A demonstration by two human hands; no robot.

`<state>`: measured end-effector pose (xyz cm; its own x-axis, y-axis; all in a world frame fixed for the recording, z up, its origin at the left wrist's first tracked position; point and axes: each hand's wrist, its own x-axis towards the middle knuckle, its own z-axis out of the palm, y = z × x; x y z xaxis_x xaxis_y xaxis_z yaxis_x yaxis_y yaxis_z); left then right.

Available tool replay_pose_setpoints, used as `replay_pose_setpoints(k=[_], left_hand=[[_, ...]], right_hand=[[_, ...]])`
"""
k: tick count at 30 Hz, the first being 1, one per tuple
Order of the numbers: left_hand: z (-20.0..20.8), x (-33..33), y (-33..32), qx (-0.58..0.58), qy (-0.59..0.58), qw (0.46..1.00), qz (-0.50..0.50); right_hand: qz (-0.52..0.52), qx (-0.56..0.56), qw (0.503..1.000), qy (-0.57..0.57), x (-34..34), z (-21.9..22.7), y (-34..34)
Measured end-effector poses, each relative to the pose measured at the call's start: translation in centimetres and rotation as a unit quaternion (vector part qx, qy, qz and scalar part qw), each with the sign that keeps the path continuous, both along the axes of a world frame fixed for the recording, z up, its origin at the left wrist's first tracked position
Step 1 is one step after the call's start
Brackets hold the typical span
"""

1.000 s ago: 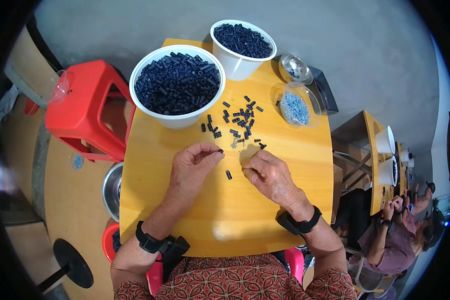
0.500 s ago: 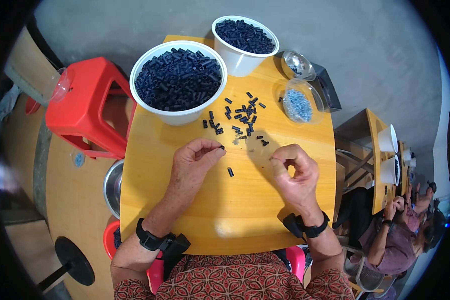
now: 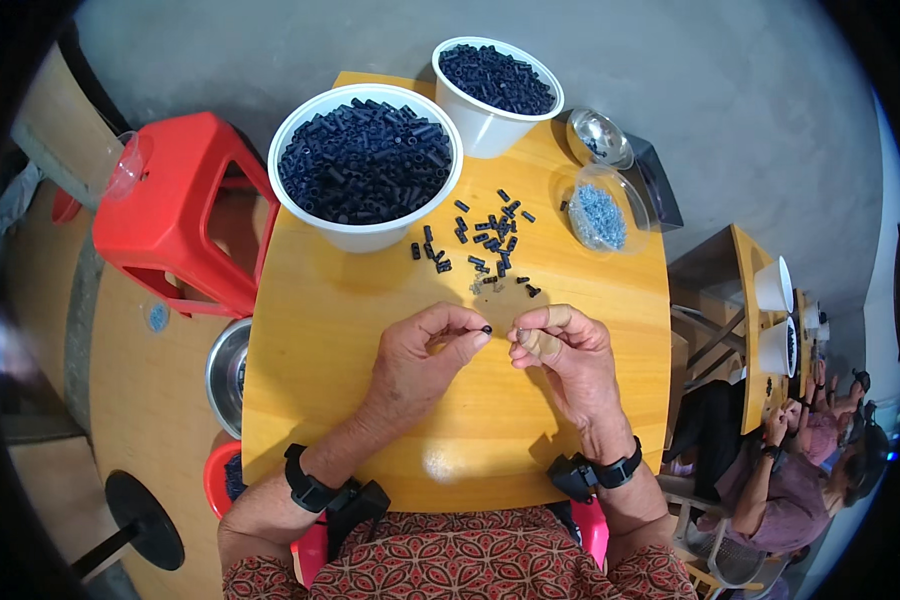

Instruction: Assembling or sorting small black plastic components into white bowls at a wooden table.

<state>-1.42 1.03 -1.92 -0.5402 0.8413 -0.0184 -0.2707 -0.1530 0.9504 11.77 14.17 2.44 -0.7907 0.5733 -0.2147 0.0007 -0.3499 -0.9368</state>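
Near the middle of the table, the thumb and forefinger of my left hand (image 3: 422, 355) pinch a small black tube (image 3: 487, 330), its round end showing. Facing it a short gap away, my right hand (image 3: 578, 362) is closed in a pinch; a tiny greyish thing seems to be at its fingertips, too small to name. Just beyond both hands, a loose scatter of short black tubes (image 3: 494, 240) lies on the yellow table (image 3: 330, 300), with a few tiny clear bits at its near edge.
Two white buckets (image 3: 364, 238) (image 3: 482, 134) full of black tubes stand at the back. To their right are a clear tub (image 3: 600, 215) of small bluish-silver pieces and a metal bowl (image 3: 600, 138). A red stool (image 3: 160, 200) is left; other people sit at a table far right.
My hands have come closer together, the left moving right and the right moving left. The single black tube that lay between them on the table no longer shows.
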Motion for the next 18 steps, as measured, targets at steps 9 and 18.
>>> replay_pose_setpoints(k=[9, 18], left_hand=[[0.51, 0.20, -0.16, -0.020, 0.036, 0.999, -0.006], [0.19, 0.23, 0.07, -0.016, 0.043, 0.999, 0.001]], right_hand=[[0.023, 0.017, 0.999, 0.034, -0.67, -0.26, 0.00], [0.006, 0.036, 0.999, 0.023, -1.01, -0.68, -0.51]])
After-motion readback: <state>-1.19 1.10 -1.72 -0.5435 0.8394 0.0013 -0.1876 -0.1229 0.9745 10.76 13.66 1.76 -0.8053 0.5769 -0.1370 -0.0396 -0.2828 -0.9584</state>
